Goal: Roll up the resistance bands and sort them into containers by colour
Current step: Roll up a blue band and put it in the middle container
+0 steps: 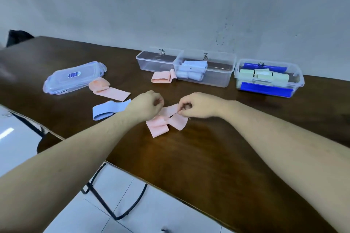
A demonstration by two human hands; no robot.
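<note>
One head-worn wide-angle camera looks forward and down along both forearms. It sits close above the dark table (217,157), facing the wall (170,5) behind.

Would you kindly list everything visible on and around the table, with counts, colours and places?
Pink bands: three, pink; one under the hands, one beside the lids, one in front of the left container.
Blue band: one, light blue, loose, near the left forearm.
Left container: one, clear, no bands seen inside.
Middle container: one, clear, holds rolled blue bands.
Right container: one, clear with blue clips, holds rolled green bands.
Lids: clear stack, table's left; count unclear.
Table: one, dark brown.
Left hand: pinches the pink band.
Right hand: pinches the same band.
</note>
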